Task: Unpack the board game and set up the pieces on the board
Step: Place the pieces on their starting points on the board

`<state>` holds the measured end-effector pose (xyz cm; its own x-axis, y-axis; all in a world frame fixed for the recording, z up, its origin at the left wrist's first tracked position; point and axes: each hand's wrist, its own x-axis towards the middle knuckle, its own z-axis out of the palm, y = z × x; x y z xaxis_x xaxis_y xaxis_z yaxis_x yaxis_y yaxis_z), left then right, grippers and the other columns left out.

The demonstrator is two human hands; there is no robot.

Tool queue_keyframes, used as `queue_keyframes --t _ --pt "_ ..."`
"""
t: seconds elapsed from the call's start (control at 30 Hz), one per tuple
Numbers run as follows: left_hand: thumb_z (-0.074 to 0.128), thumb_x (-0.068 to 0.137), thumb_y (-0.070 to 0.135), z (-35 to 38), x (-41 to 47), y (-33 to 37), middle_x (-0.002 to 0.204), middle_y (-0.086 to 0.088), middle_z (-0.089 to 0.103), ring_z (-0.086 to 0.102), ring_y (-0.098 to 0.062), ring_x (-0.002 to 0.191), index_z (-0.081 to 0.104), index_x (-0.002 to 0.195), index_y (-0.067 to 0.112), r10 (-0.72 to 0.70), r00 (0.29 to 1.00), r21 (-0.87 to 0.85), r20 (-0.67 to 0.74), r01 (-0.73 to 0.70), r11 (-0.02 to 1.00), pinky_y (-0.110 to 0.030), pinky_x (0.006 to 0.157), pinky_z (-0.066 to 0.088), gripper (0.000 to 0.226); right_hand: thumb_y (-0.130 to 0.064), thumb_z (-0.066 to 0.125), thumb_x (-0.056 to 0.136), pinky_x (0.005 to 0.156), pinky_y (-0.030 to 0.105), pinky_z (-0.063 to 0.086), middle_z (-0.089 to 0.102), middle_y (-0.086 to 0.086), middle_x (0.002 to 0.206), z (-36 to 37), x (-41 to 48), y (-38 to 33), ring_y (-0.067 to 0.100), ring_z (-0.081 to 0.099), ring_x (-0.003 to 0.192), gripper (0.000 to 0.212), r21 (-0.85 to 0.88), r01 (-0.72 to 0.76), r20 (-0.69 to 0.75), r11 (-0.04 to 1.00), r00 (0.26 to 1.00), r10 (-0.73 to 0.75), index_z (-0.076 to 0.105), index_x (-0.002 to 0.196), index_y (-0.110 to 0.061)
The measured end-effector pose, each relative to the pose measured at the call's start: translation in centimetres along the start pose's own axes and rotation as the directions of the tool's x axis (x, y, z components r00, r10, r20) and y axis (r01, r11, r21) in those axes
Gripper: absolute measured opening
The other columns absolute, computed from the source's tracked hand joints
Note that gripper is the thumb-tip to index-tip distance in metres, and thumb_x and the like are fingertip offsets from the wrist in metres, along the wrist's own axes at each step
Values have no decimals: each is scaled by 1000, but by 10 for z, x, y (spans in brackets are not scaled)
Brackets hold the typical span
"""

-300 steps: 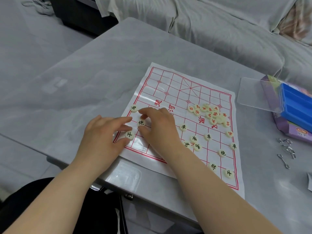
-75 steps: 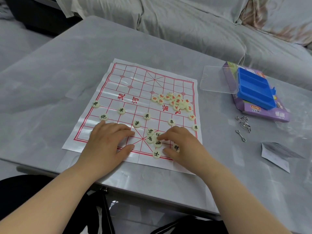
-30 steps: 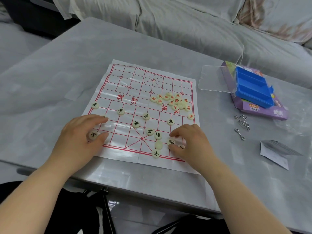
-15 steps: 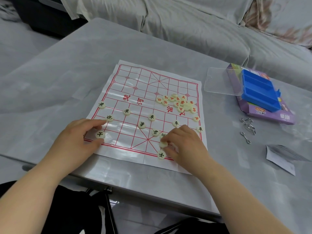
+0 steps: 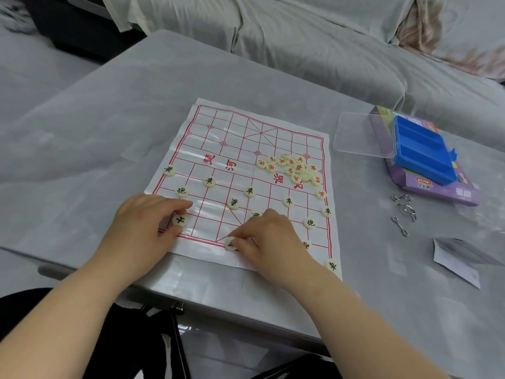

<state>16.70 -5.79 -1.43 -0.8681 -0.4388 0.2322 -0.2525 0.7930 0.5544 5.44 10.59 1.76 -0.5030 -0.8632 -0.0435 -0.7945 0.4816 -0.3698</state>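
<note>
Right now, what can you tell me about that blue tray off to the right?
The blue tray looks like moulded plastic, with long parallel troughs that appear empty. It lies open-side up on the purple game box, right of the board. A clear lid meets its left edge. Nothing else touches it.

The far rows of the board (image 5: 246, 127) lay bare, open to either grip. A heap of red pieces (image 5: 293, 168) crowded the right middle, and black pieces (image 5: 249, 191) dotted the near half around my left grip (image 5: 144, 225) and right grip (image 5: 270, 239). Right of the board, the blue tray (image 5: 420, 157), clear lid (image 5: 360, 135), metal rings (image 5: 404, 212) and folded paper (image 5: 459, 258) blocked the desk (image 5: 95, 138); its left side was free.
</note>
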Motion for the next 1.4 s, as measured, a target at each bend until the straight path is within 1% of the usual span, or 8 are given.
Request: queue_keyframes --t 0.17,0.47,0.63,0.83,1.0,1.07,1.17,1.4 --pt "61 68 9 1 1 -1 88 -10 70 63 -37 82 70 97 8 8 999 11 -34 -8 1000 -50 77 44 30 -31 42 94 75 26 20 64 0 112 3 5 -1 20 43 101 31 -92 -1 -56 996 998 -4 63 116 -22" --pt "55 65 11 3 2 -1 89 -12 70 63 -38 83 71 96 8 16 998 8 -69 -15 1000 -48 78 43 35 -31 51 90 78 20 21 63 -10 111 -2 -1 14 11 43 102 27 -21 -31 -185 999 982 26 62 115 -27" --pt "54 65 13 4 2 0 91 -11 70 62 -38 84 71 97 9 17 998 9 -61 -16 1000 -47 78 42 36 -32 61 66 65 27 34 69 -4 76 10 0 1 22 60 70 27 -104 0 -250 995 968 -27 72 87 -20" --pt "62 70 12 2 0 -1 98 -10 69 60 -38 93 69 101 11 -1 999 -8 -43 1 1000 -49 86 39 32 -30 62 55 54 23 45 65 -11 64 24 7 -6 15 59 59 20 -218 26 -321 976 942 -97 71 72 -27" --pt "55 67 16 6 1 4 93 -9 70 63 -35 86 70 98 11 68 997 30 -49 -66 997 -42 80 37 35 -45 57 54 57 15 40 57 -15 51 25 7 -8 12 55 55 18 -304 -82 -355 949 934 -33 64 56 -28" --pt "48 71 26 8 2 6 89 -7 70 65 -33 83 70 95 10 109 993 51 -48 -107 993 -41 79 38 37 -48 50 61 62 20 31 54 -11 49 25 5 -8 15 53 55 27 -330 -130 -376 935 927 -4 60 53 -25" --pt "41 71 32 12 3 10 88 -6 70 66 -31 81 70 93 11 169 985 66 -20 -167 984 -46 79 43 42 -51 36 66 64 25 22 53 -8 50 26 3 -8 17 51 56 38 -360 -165 -399 918 917 8 57 53 -22" --pt "40 72 33 19 5 17 90 -3 70 64 -28 85 70 95 12 180 983 44 31 -182 982 -40 82 37 43 -48 37 66 67 25 24 61 -8 66 24 -2 -5 19 57 64 39 -290 -101 -374 952 927 -15 67 74 -25"
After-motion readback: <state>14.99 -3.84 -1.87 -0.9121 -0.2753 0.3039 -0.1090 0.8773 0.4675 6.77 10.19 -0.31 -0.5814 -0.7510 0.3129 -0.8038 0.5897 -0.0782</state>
